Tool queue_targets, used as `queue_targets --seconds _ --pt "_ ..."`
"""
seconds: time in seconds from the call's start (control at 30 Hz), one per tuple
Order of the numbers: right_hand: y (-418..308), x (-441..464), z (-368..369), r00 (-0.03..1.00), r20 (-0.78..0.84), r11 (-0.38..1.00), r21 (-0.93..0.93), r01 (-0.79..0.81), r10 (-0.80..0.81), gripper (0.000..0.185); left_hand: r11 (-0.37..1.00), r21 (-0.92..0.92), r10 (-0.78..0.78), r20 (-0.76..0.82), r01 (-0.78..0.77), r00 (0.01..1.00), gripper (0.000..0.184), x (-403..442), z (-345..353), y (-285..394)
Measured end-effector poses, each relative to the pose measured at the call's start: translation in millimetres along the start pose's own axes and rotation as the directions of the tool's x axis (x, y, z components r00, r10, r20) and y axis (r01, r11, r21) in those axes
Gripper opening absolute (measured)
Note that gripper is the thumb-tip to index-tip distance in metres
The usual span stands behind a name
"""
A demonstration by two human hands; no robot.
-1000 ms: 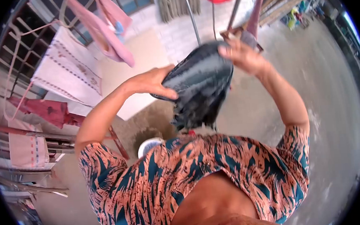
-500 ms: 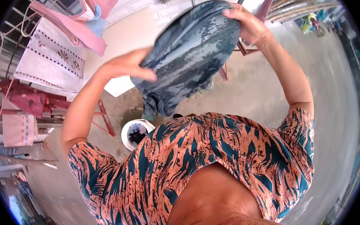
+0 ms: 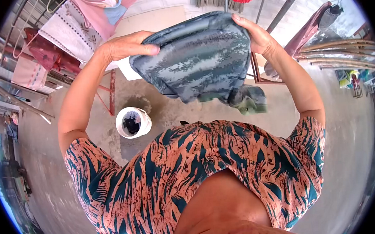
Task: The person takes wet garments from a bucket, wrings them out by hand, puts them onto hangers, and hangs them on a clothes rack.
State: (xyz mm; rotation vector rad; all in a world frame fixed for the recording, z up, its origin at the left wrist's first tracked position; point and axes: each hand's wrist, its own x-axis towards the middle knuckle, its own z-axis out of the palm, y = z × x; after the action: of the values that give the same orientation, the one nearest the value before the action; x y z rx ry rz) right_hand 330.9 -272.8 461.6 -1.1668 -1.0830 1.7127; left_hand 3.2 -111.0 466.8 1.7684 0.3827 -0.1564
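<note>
A grey-green camouflage garment (image 3: 197,58) hangs stretched between my two hands in front of my chest; its exact kind I cannot make out. My left hand (image 3: 134,46) grips its upper left edge, thumb lying over the cloth. At the upper right corner, my right hand (image 3: 254,33) is closed on the fabric with the thumb on top. The lower part of the garment dangles, and a crumpled greener end (image 3: 251,99) hangs at the right.
A white bucket (image 3: 144,124) with dark wet cloth inside stands on the concrete floor at lower left. Towels (image 3: 73,31) and pink cloth (image 3: 91,13) hang at upper left. A reddish metal frame (image 3: 111,93) stands behind the bucket. Wooden poles (image 3: 338,52) lie at right.
The garment has been spread wider and its top edge made more level. Its dangling end has swung from left to right. My view has shifted, showing more of the bucket.
</note>
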Motion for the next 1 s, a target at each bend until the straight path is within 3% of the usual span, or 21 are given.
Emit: queue_targets --seconds 0.03,0.07,0.1,0.13,0.17,0.2,0.23,0.27,0.3,0.37,0.43,0.5,0.57,0.63,0.7,0.73,0.77,0.83,0.87,0.97,1.0 --pt "2.4 1.6 2.1 0.999 0.040 0.996 -0.086 -0.027 0.031 0.076 0.998 -0.030 0.055 0.143 -0.051 0.988 0.070 1.4 -3.8 0.9" --pt "0.4 3.0 4.8 0.995 0.078 0.983 -0.177 -0.048 0.062 0.082 0.999 0.000 0.046 0.129 -0.046 0.991 0.059 0.0 -3.3 6.6" --pt "-0.7 -3.3 12.3 0.988 0.125 0.861 -0.509 -0.015 0.091 0.100 0.996 -0.065 0.064 0.067 -0.060 0.996 0.056 -0.6 -5.0 11.0" --pt "12.8 2.6 8.3 0.950 0.159 0.586 -0.810 -0.030 0.268 0.105 0.989 -0.125 0.079 -0.002 -0.078 0.997 0.053 -3.5 -9.0 16.8" --pt "3.4 6.6 26.2 0.776 0.341 0.616 -0.784 -0.077 0.531 0.098 0.978 -0.178 0.091 -0.080 -0.104 0.993 0.050 -7.9 -14.4 24.0" --pt "14.2 7.1 34.8 0.797 0.444 0.652 -0.753 0.085 0.410 0.088 0.981 -0.119 0.128 -0.172 -0.150 0.977 0.047 -9.1 -16.4 25.8" --pt "32.9 7.7 33.5 0.801 0.428 0.648 -0.759 0.066 0.419 0.087 0.985 0.012 0.170 -0.153 -0.170 0.973 0.044 -7.8 -9.2 27.7" --pt "52.8 7.5 32.9 0.805 0.411 0.644 -0.764 0.048 0.428 0.085 0.985 0.003 0.173 -0.145 -0.174 0.974 0.044 -6.6 -8.7 31.5" --pt "49.7 4.2 34.3 0.861 0.288 0.641 -0.766 -0.055 0.419 0.091 0.984 -0.015 0.172 -0.136 -0.176 0.976 0.044 -7.3 -7.1 32.4" --pt "9.1 -10.2 59.5 0.818 0.198 0.750 -0.553 -0.362 0.540 0.094 0.988 0.005 0.156 -0.160 -0.157 0.975 0.046 -13.3 -7.5 30.7" --pt "26.8 -13.8 48.7 0.862 0.168 0.828 -0.414 -0.379 0.478 0.086 0.895 0.404 0.245 -0.086 -0.191 0.966 0.046 -25.8 -11.8 31.1" --pt "35.6 -25.5 60.9 0.886 0.167 0.880 -0.292 -0.374 0.432 0.085 0.894 0.421 0.104 0.144 -0.156 0.984 0.042 -42.5 -22.1 56.0" --pt "25.7 -29.0 79.2 0.898 0.111 0.888 -0.241 -0.392 0.427 0.079 0.878 0.405 0.344 -0.164 -0.255 0.924 0.036 -42.3 -56.6 72.1" --pt "25.2 -19.2 82.9 0.887 0.013 0.838 -0.333 -0.431 0.461 0.076 0.915 0.293 0.402 -0.613 -0.277 0.680 0.034 -31.3 -88.8 102.0" --pt "23.9 0.8 81.9 0.885 0.346 0.810 -0.584 -0.056 0.311 0.076 0.881 0.336 0.450 -0.814 -0.333 0.368 0.035 1.5 -138.7 110.7" --pt "24.6 8.2 79.0 0.827 0.498 0.748 -0.646 0.154 0.260 0.075 0.905 0.304 0.400 -0.846 -0.298 0.352 0.038 19.3 -163.7 119.9" --pt "37.7 12.7 75.4 0.855 0.449 0.615 -0.760 0.211 0.261 0.073 0.925 0.271 0.352 -0.875 -0.265 0.333 0.041 34.6 -182.0 128.8" --pt "62.8 15.9 69.5 0.914 0.333 0.268 -0.925 0.269 0.233 0.068 0.923 0.047 0.204 -0.901 -0.381 0.383 0.050 62.1 -205.2 144.2" --pt "53.6 7.4 83.4 0.911 0.321 0.255 -0.933 0.256 0.258 0.054 0.905 -0.071 0.124 -0.899 -0.420 0.420 0.056 73.4 -209.7 150.8" --pt "55.1 -8.5 86.6 0.936 0.158 0.141 -0.983 0.119 0.314 0.067 0.847 -0.132 0.172 -0.848 -0.515 0.501 0.060 99.9 -220.3 160.9" --pt "61.7 -13.2 78.1 0.953 0.203 0.174 -0.971 0.166 0.223 0.062 0.818 -0.238 0.181 -0.757 -0.523 0.627 0.051 103.9 -238.5 163.4"
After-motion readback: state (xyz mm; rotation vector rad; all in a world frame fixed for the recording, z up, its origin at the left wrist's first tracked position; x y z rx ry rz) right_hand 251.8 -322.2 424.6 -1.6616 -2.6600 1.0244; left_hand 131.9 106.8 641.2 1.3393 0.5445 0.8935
